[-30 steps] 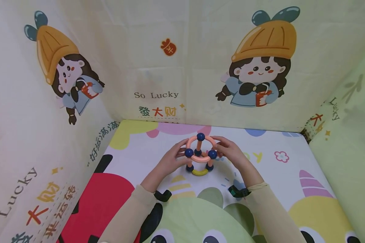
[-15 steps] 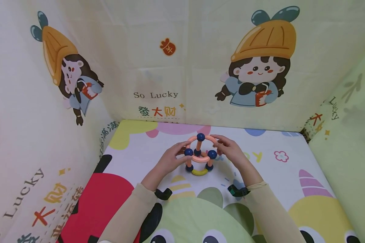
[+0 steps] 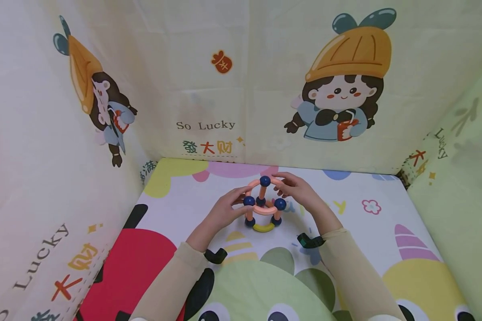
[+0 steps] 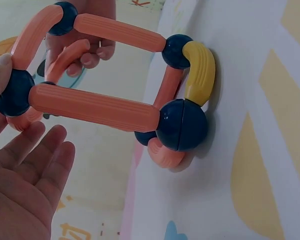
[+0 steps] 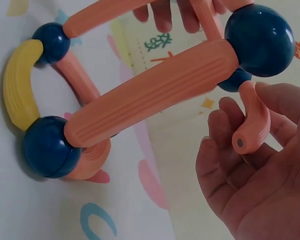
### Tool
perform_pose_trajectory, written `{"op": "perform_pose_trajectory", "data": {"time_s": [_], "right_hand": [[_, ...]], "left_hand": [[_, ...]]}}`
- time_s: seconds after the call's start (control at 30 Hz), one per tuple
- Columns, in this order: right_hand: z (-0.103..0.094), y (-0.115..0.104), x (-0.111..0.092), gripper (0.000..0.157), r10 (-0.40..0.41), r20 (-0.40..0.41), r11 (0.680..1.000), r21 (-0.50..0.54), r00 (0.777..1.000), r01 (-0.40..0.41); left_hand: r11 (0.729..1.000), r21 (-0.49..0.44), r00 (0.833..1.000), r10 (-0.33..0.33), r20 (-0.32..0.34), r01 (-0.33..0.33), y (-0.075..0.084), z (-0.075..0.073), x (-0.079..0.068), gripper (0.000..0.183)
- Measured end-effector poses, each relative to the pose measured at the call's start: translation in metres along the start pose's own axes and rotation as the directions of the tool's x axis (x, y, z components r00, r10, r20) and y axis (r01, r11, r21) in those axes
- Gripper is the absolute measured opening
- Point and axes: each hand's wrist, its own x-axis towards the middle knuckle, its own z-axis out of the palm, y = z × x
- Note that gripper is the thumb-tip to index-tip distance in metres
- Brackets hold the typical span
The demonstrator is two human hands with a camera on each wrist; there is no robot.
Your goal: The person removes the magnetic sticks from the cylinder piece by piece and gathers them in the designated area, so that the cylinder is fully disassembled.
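Through the head view I see a plain beige left sleeve (image 3: pixel 170 278) and a matching right sleeve (image 3: pixel 359 272), the right one's cuff gathered in small folds at the wrist. The left grip (image 3: pixel 224 210) and right grip (image 3: pixel 300 191) are bare hands. I make out a small, curved black left wrist device (image 3: pixel 216 257) and a similar right wrist device (image 3: pixel 311 241) with a dark green patch.

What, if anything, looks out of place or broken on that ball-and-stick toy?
One curved orange rod, in the right hand, looks askew: one end sits free, away from the nearby blue ball, leaving the top ring open. The single yellow rod also stands out among orange ones. I see no damage.
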Motion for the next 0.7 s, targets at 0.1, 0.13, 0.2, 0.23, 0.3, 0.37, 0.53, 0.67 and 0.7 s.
{"op": "perform_pose_trajectory", "data": {"time_s": [0.1,0.13,0.2,0.23,0.3,0.37,0.53,0.67,0.7], "right_hand": [[0.001,-0.002,0.006,0.037,-0.016,0.018,1.0,-0.012,1.0,0.016],[0.002,-0.002,0.008,0.034,-0.019,0.018,1.0,-0.015,1.0,0.019],[0.002,-0.001,0.011,0.032,-0.023,0.015,1.0,-0.02,1.0,0.023],[0.003,-0.001,0.013,0.031,-0.022,0.009,0.999,-0.023,1.0,0.023],[0.004,0.0,0.015,0.031,-0.011,-0.006,1.0,-0.015,1.0,0.011],[0.005,0.002,0.016,0.034,-0.003,-0.019,1.0,-0.007,1.0,0.003],[0.007,0.003,0.019,0.038,-0.023,-0.041,0.999,-0.023,0.999,0.022],[0.007,0.003,0.02,0.037,-0.057,-0.05,0.998,-0.045,0.997,0.055],[0.007,0.003,0.02,0.036,-0.061,-0.05,0.997,-0.045,0.997,0.059]], "left_hand": [[1.0,-0.003,1.0,-0.014,0.003,0.014,0.001,-0.001,0.0,0.064],[1.0,-0.004,1.0,-0.015,0.004,0.015,0.001,-0.001,0.0,0.064],[1.0,-0.004,1.0,-0.021,0.007,0.021,0.002,-0.001,0.0,0.064],[1.0,-0.004,1.0,-0.02,0.009,0.02,0.002,-0.001,0.0,0.064],[1.0,-0.007,1.0,-0.017,0.012,0.017,0.001,-0.001,0.0,0.063],[1.0,-0.01,1.0,-0.013,0.013,0.013,0.0,-0.001,0.0,0.062],[1.0,-0.004,1.0,0.001,0.01,-0.001,-0.001,-0.001,0.0,0.063],[1.0,0.009,1.0,0.003,0.011,-0.004,-0.001,-0.002,0.0,0.062],[1.0,0.01,1.0,0.005,0.012,-0.005,-0.001,-0.002,0.001,0.062]]}}
